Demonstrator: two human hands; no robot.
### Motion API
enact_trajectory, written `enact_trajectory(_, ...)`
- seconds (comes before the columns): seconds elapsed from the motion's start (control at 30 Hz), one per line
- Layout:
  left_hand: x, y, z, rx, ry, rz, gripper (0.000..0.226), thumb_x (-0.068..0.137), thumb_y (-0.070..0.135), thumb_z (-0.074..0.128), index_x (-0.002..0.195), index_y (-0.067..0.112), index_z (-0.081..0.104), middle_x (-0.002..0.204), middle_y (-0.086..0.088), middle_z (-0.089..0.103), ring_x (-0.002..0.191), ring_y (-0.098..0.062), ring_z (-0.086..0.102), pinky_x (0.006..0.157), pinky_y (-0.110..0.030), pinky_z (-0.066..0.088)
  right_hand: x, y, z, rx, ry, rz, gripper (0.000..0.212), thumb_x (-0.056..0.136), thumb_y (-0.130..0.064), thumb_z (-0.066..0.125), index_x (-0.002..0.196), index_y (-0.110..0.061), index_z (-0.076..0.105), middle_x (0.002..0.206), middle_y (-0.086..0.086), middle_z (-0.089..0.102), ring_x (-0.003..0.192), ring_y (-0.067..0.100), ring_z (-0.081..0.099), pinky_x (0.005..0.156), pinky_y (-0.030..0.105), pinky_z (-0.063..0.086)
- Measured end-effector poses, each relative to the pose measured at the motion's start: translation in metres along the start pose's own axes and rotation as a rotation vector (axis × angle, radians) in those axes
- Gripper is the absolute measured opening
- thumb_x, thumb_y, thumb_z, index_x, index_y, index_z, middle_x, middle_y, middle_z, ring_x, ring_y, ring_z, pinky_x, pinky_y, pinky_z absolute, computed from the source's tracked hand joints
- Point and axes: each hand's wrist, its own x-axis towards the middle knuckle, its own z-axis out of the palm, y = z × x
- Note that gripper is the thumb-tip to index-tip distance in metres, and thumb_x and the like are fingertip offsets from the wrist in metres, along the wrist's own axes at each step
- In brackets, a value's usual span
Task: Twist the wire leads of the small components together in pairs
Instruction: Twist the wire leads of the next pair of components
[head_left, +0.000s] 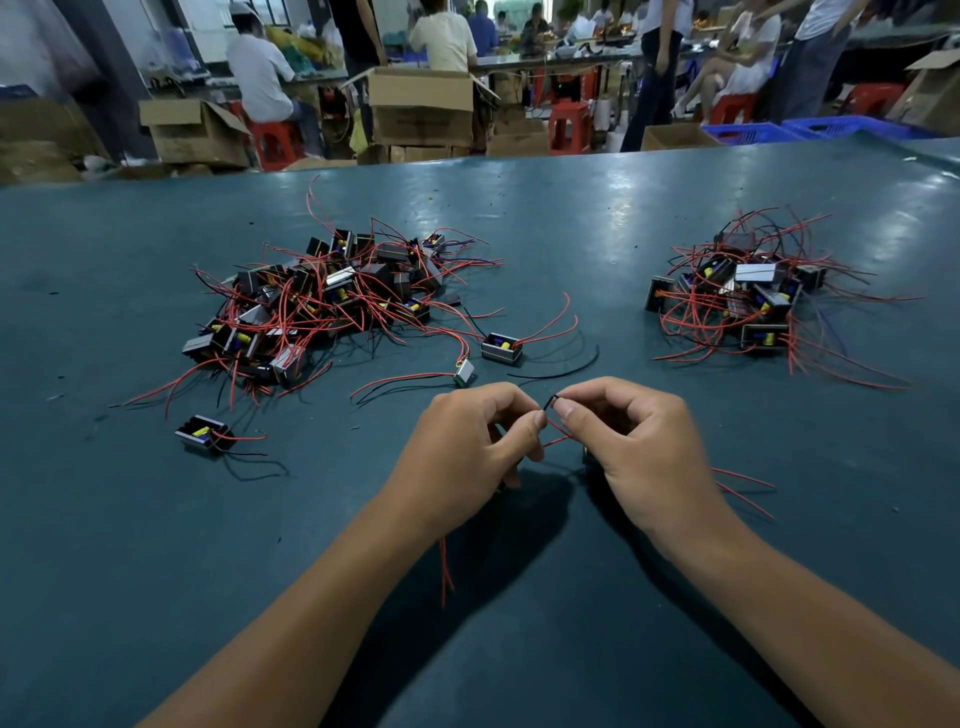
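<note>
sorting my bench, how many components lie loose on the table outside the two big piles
3: one component right of the left pile, a small pale one just nearer, and one at near left. The hands may hide more.

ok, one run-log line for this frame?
step: twisting leads | left hand: pinches thin red wire lead | right hand: pinches black wire end | piles of small black boxy components: left and right, on teal table

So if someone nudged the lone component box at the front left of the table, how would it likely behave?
The box looks small and probably light, so it would likely slide on the smooth table rather than roll, given its flat sides. Its thin red and black leads curve loosely, so they would probably flop, trail behind, and perhaps snag.
</note>
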Motion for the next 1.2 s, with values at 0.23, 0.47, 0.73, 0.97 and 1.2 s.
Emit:
enact_trajectory(0.23, 0.001, 0.001, 0.002, 0.02, 0.002, 0.024, 0.013, 0.093, 0.031, 0.058, 0.086, 0.028, 0.068, 0.069, 0.013, 0.07, 0.05, -0.015, 0.065, 0.053, -0.042, 0.058, 0.0, 0.0, 0.003, 0.054, 0.001, -0.009, 0.005, 0.085, -0.017, 0.075, 0.08, -0.018, 0.074, 0.073, 0.0, 0.073, 0.067, 0.009, 0.062, 0.063, 0.024, 0.048)
enact_trajectory(0.47, 0.0, 0.002, 0.002, 0.027, 0.012, 0.031, 0.013, 0.096, 0.023, 0.06, 0.086, 0.025, 0.068, 0.067, 0.01, 0.069, 0.049, -0.016, 0.064, 0.051, -0.035, 0.057, 0.001, 0.001, 0.004, 0.029, 0.002, -0.019, 0.006, 0.085, -0.018, 0.075, 0.08, -0.02, 0.074, 0.073, -0.002, 0.072, 0.066, 0.008, 0.061, 0.062, 0.02, 0.047)
enact_trajectory(0.73, -0.001, 0.011, -0.005, 0.052, 0.175, 0.095, 0.011, 0.091, 0.031, 0.064, 0.1, 0.025, 0.067, 0.083, 0.013, 0.065, 0.056, -0.013, 0.059, 0.056, -0.025, 0.05, 0.002, -0.001, 0.002, -0.005, -0.03, -0.022, 0.009, 0.086, -0.014, 0.074, 0.079, -0.018, 0.072, 0.068, -0.005, 0.068, 0.062, 0.005, 0.056, 0.061, 0.017, 0.044)
enact_trajectory(0.97, 0.001, 0.019, -0.011, 0.304, 0.155, 0.216, 0.008, 0.093, 0.026, 0.069, 0.088, 0.019, 0.069, 0.081, 0.01, 0.054, 0.07, -0.005, 0.049, 0.067, -0.038, 0.047, -0.003, -0.009, 0.001, -0.124, -0.104, -0.106, 0.011, 0.086, -0.01, 0.073, 0.082, -0.021, 0.074, 0.075, -0.002, 0.064, 0.067, 0.01, 0.058, 0.063, 0.022, 0.045)
enact_trajectory(1.2, -0.003, 0.024, -0.02, 0.427, 0.075, 0.242, 0.009, 0.094, 0.021, 0.065, 0.087, 0.016, 0.068, 0.083, 0.01, 0.052, 0.071, 0.004, 0.044, 0.063, -0.019, 0.032, -0.006, -0.016, -0.001, -0.262, -0.116, -0.26, 0.013, 0.084, -0.001, 0.072, 0.086, -0.013, 0.075, 0.077, -0.006, 0.061, 0.075, 0.013, 0.06, 0.069, 0.02, 0.047)
